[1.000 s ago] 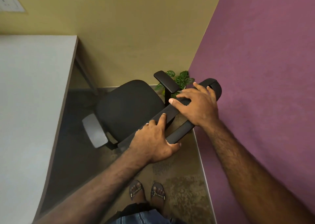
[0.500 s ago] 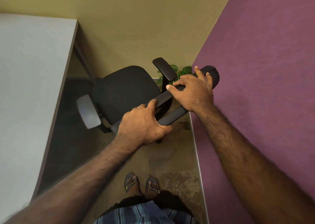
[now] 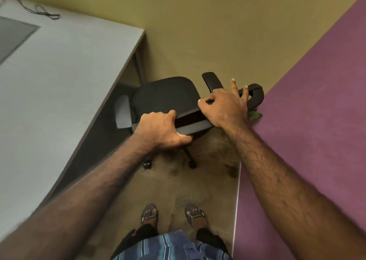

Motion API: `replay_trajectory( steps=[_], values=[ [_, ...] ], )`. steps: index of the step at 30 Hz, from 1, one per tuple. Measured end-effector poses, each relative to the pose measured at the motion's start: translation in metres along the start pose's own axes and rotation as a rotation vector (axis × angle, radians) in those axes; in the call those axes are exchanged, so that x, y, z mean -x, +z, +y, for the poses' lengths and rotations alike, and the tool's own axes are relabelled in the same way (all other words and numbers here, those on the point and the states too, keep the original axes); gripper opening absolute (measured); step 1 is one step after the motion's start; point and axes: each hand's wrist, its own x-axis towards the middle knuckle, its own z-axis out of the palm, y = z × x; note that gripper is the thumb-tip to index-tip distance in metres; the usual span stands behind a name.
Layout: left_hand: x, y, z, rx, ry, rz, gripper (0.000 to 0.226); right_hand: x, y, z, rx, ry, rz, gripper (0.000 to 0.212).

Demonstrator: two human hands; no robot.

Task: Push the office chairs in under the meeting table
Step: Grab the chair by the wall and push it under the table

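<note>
Gripping the top rail of the black fabric-seated office chair [image 3: 168, 97], my left hand [image 3: 160, 129] is curled round the backrest's upper edge, thumb underneath. My right hand [image 3: 225, 107] lies on the same rail further along, palm down, thumb hooked at the front and two fingers lifted, so it presses rather than clamps. The chair stands on the brown floor [image 3: 198, 190] just off the corner of the pale grey meeting table [image 3: 59, 71], seat angled toward that corner and not yet under the top.

I judge it will roll easily on its castors but swivel freely, so a two-handed hold spread along the stiff rail is the right place to steer from. The grey armrest [image 3: 123, 111] sits close beside the table's dark edge and might catch there. Room is tight: the purple wall [image 3: 307, 121] is almost touching the rail's far end, with a small green plant [image 3: 255, 115] wedged beside it.
</note>
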Motion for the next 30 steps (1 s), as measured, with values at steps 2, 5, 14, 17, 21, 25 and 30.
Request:
replay_trajectory(
  steps=[2,5,14,17,21,25,30],
  values=[
    [-0.006,-0.001,-0.004,0.023,-0.007,-0.008,0.090,-0.010,-0.003,-0.003,0.015,-0.026,-0.023,0.050],
    [-0.006,0.001,-0.006,0.041,-0.054,0.008,0.095,-0.019,-0.004,-0.010,0.070,-0.086,-0.101,0.053],
    [0.006,0.000,0.003,0.075,-0.181,-0.056,0.104,-0.025,-0.009,-0.013,0.023,-0.228,-0.106,0.052],
    [0.015,0.000,0.006,0.056,-0.219,-0.059,0.103,-0.022,-0.008,-0.018,0.017,-0.268,-0.123,0.051],
    [0.027,-0.001,0.006,0.094,-0.294,-0.068,0.109,-0.024,-0.008,-0.029,0.000,-0.339,-0.116,0.050],
    [0.038,0.000,0.002,0.142,-0.357,-0.045,0.121,-0.026,-0.006,-0.042,-0.030,-0.396,-0.111,0.049],
    [0.057,0.004,0.006,0.177,-0.471,0.110,0.116,-0.033,-0.001,-0.056,-0.059,-0.511,-0.122,0.048]
  ],
)
